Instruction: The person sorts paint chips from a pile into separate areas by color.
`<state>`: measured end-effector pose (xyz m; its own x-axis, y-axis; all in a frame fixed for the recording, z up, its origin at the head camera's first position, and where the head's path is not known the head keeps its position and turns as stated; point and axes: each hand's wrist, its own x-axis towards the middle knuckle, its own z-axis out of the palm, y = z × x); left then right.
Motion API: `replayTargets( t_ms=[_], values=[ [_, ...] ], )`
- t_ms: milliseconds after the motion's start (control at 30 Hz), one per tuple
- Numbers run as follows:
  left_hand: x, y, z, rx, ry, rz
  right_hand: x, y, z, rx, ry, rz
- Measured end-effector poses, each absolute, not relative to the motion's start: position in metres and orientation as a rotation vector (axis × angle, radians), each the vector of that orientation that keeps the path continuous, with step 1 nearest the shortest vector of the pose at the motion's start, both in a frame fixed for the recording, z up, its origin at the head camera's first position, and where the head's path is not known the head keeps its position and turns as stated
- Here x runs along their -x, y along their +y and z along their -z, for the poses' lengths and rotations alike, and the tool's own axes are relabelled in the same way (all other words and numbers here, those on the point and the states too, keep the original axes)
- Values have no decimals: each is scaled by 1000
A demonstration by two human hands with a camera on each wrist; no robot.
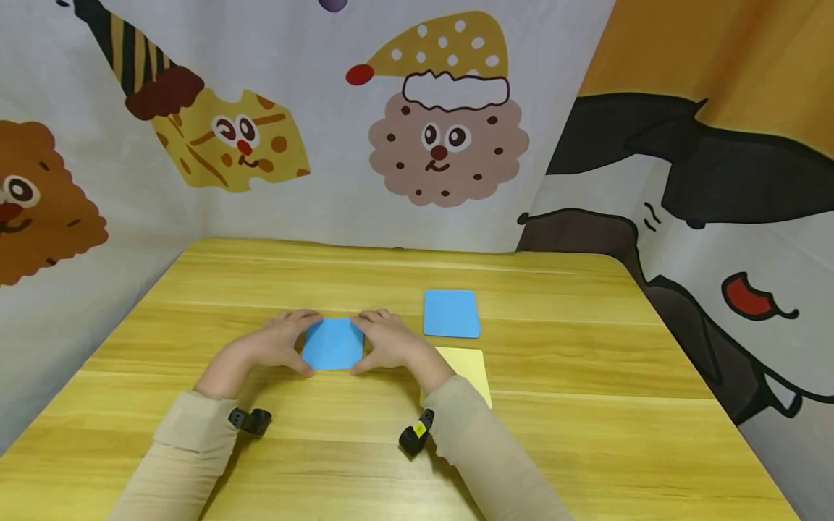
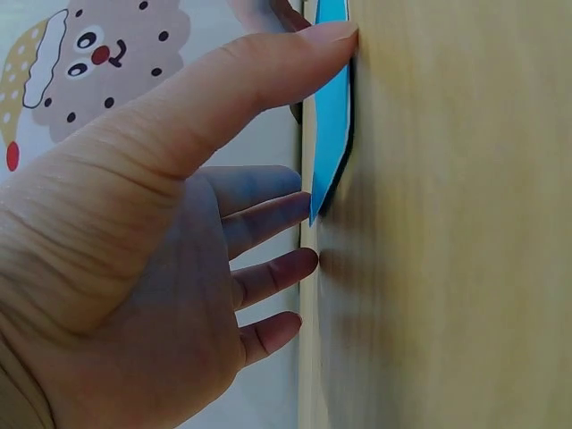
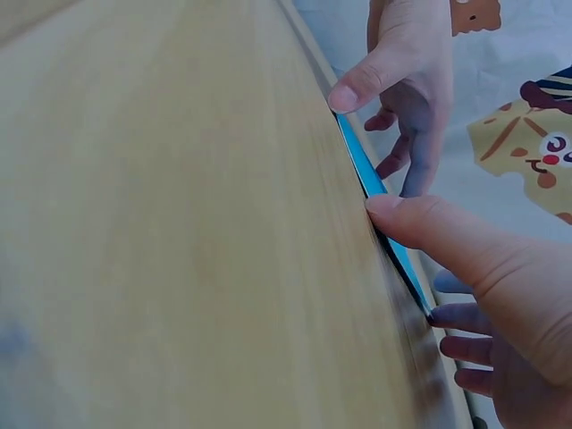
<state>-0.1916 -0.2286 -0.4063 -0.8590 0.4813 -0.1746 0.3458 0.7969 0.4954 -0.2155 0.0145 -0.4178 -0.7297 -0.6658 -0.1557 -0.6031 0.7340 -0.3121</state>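
Note:
A blue square card (image 1: pixel 333 344) lies between both hands, low over the wooden table, with a dark shadow under its edge in the left wrist view. My left hand (image 1: pixel 280 343) holds its left side, thumb at the near corner and fingers at the far corner. On the opposite side, my right hand (image 1: pixel 389 340) grips the card the same way. Seen edge-on in the right wrist view, the card (image 3: pixel 364 170) runs between the two thumbs. The remaining fingers of the left hand (image 2: pixel 170 241) spread loosely past the card's far corner.
Right of the hands, a second blue square card (image 1: pixel 452 313) lies flat on the table (image 1: pixel 586 434). A pale yellow square card (image 1: pixel 470 369) is nearer, partly covered by the right forearm. Behind the table hangs a curtain (image 1: pixel 339 210) printed with cartoon figures.

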Motion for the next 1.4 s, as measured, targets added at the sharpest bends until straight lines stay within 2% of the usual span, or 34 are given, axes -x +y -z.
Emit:
replayTargets(
  t_ms=[1400],
  values=[
    [188, -219, 404, -710, 2711, -623, 210, 12, 428, 1034, 2665, 513]
  ],
)
